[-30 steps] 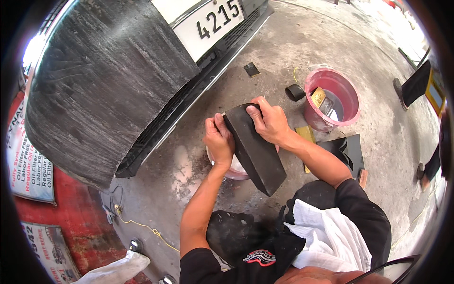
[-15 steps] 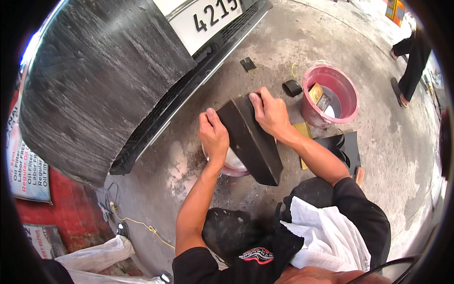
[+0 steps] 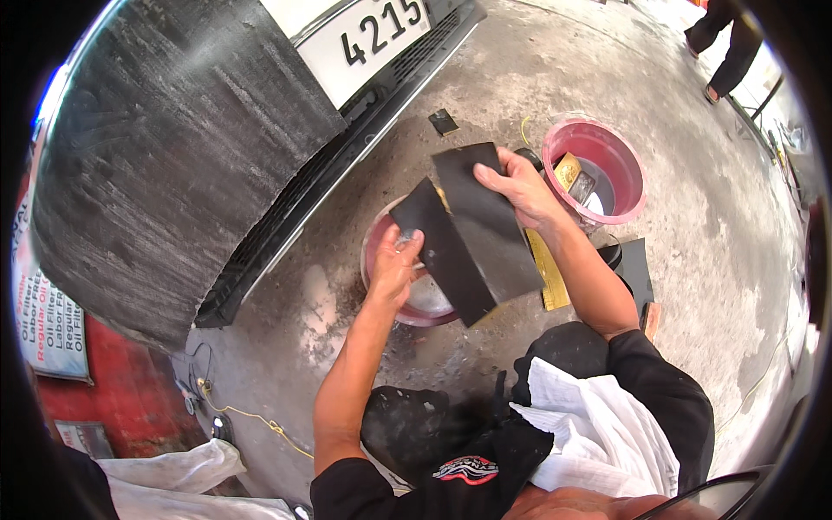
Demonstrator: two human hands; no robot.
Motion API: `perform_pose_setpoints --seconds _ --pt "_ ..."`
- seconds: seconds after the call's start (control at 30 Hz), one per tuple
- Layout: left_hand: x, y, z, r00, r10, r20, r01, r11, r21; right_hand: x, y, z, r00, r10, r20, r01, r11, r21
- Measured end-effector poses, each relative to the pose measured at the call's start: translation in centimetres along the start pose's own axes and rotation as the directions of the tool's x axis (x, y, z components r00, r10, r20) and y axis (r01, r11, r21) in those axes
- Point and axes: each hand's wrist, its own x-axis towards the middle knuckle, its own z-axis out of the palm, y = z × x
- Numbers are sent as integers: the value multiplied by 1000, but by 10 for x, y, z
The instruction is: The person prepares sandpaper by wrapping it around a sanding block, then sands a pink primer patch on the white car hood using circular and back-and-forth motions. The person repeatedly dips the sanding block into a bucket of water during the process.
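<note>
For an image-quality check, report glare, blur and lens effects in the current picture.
Head view: the upper right burns out to white; head view: a sheen greys part of the black sheet material, which looks fairly sharp; head view: the dark fisheye rim crops the banner at left.

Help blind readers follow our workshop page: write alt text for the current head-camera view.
A person's left hand grips a narrow black strip beside a wider black sheet in their right hand, above a pink basin; whether strip and sheet join is unclear. A pink bucket stands to the right, and a streaked dark car panel fills the upper left.
</note>
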Motion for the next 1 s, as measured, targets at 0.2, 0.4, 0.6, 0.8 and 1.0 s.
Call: perform_pose_setpoints --seconds 0.2,0.4,0.6,0.8,1.0 --pt "13 -1 1 757 601 -256 -453 766 457 -18 19 17 999 53 -4 -53 997 53" --pt "2 12 14 550 764 -337 -401 596 696 -27 9 43 789 -612 51 289 296 -910" --pt "14 4 21 471 798 -376 -412 576 706 -30 24 68 796 -584 -157 224 527 -820" --pt "16 16 0 384 809 -445 -407 581 705 -22 9 60 742 -615 -267 198 582 -789" --pt "19 14 -10 316 876 -363 -389 469 793 -18 16 53 800 -531 -278 112 588 -801"
